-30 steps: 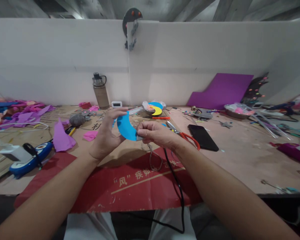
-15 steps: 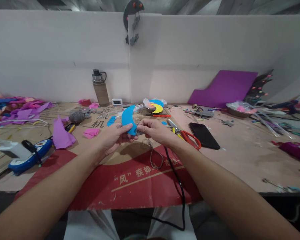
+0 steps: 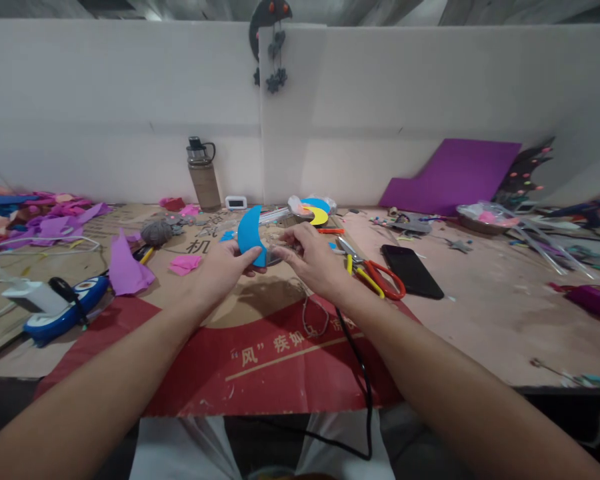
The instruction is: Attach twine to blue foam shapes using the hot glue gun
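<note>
My left hand (image 3: 229, 268) pinches the lower tip of a blue crescent-shaped foam piece (image 3: 250, 233), which stands nearly upright above the red and tan cardboard sheet (image 3: 260, 360). My right hand (image 3: 310, 260) is closed beside that same tip, its fingers pinched on a small grey bit that I cannot make out. A loop of thin string (image 3: 313, 320) lies on the cardboard just under my right wrist.
Scissors with red and yellow handles (image 3: 375, 273) and a black phone (image 3: 413, 270) lie right of my hands. A black cable (image 3: 357, 373) runs toward me. A water bottle (image 3: 201, 175), purple scraps (image 3: 125, 270) and a blue device (image 3: 63, 310) sit left; a purple sheet (image 3: 453, 175) leans right.
The blue crescent went from lying wide between both hands to standing upright. My left hand closed onto its lower tip, and both hands sank closer to the cardboard.
</note>
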Demonstrator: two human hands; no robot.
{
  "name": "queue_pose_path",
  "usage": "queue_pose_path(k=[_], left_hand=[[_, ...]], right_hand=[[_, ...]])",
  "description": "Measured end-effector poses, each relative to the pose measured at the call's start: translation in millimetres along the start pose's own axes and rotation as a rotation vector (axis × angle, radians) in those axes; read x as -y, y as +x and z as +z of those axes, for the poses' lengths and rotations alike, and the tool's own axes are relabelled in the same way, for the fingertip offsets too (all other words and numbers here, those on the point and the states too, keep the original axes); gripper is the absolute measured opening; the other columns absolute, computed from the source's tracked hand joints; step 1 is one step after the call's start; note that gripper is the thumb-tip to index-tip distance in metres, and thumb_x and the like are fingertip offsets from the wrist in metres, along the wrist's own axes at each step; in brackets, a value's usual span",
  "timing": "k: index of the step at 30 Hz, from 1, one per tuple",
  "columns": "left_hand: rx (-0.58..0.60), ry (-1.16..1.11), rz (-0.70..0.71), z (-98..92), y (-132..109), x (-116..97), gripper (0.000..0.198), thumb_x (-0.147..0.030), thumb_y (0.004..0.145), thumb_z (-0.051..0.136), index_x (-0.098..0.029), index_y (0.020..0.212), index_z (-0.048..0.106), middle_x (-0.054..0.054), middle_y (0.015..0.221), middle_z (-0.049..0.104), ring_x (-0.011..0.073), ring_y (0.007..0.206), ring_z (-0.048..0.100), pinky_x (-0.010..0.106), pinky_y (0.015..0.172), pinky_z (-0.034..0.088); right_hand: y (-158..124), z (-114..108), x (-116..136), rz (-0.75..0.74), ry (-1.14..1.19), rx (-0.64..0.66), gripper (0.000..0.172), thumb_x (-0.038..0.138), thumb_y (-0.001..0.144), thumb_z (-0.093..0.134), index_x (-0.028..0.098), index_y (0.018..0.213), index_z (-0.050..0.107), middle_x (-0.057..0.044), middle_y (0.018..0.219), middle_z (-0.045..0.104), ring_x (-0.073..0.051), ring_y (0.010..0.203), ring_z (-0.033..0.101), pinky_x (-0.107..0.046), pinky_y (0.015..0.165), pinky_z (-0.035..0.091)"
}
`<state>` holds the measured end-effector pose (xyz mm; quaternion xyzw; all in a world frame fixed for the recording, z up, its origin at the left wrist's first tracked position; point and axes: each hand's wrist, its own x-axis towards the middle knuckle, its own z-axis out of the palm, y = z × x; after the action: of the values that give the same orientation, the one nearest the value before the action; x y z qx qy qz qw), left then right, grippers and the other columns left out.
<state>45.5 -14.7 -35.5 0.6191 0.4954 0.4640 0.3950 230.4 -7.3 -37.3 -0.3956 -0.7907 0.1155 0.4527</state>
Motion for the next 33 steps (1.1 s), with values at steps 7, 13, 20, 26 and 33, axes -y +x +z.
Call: queue_pose_path(k=[7, 13, 20, 26, 33], left_hand=[[-0.096, 0.012, 0.05, -0.9, -1.3, 0.1, 0.034, -0.045, 0.075, 0.065, -0.012, 0.075, 0.07, 0.01, 0.071, 0.072, 0.0181, 0.062, 0.065, 0.029, 0.061, 0.05], [0.056, -0.309, -0.026, -0.5, 1.1, 1.4, 0.032, -0.04, 0.065, 0.076, -0.011, 0.077, 0.069, 0.009, 0.075, 0.072, 0.0177, 0.064, 0.066, 0.027, 0.058, 0.049], [-0.14, -0.294, -0.03, -7.3, 11.7, 9.7, 0.031, -0.037, 0.065, 0.076, -0.011, 0.081, 0.067, 0.008, 0.074, 0.071, 0.0144, 0.059, 0.065, 0.022, 0.052, 0.046], [-0.373, -0.409, -0.011, -21.4, 26.5, 15.8, 0.025, -0.028, 0.065, 0.074, -0.013, 0.08, 0.062, 0.005, 0.076, 0.07, 0.0128, 0.058, 0.065, 0.021, 0.049, 0.043], [-0.543, -0.617, -0.03, -48.8, 37.9, 3.4, 0.01, -0.014, 0.078, 0.065, -0.016, 0.08, 0.055, -0.005, 0.067, 0.065, 0.0074, 0.061, 0.06, 0.019, 0.054, 0.039]], right_hand=[[-4.0, 3.6, 5.5, 0.014, -0.008, 0.005, 0.017, 0.027, 0.085, 0.061, 0.017, 0.1, 0.058, -0.006, 0.093, 0.056, -0.017, 0.083, 0.051, -0.031, 0.072, 0.041], [-0.4, 3.6, 2.7, 0.105, 0.045, 0.057, 0.007, 0.025, 0.083, 0.063, 0.019, 0.087, 0.066, -0.002, 0.08, 0.055, -0.015, 0.078, 0.051, -0.03, 0.072, 0.041], [-1.7, 9.8, -1.5, 0.178, 0.078, 0.045, 0.038, 0.031, 0.082, 0.064, 0.015, 0.115, 0.055, -0.003, 0.084, 0.056, -0.015, 0.075, 0.051, -0.03, 0.069, 0.042], [-9.0, 20.8, 2.7, 0.141, 0.082, 0.193, 0.016, 0.019, 0.086, 0.055, 0.014, 0.1, 0.062, -0.005, 0.083, 0.062, -0.015, 0.074, 0.055, -0.029, 0.071, 0.042], [-22.0, 29.0, 24.3, -0.199, 0.01, 0.411, 0.022, 0.02, 0.093, 0.047, 0.014, 0.095, 0.068, -0.009, 0.093, 0.066, -0.016, 0.087, 0.058, -0.027, 0.077, 0.043]])
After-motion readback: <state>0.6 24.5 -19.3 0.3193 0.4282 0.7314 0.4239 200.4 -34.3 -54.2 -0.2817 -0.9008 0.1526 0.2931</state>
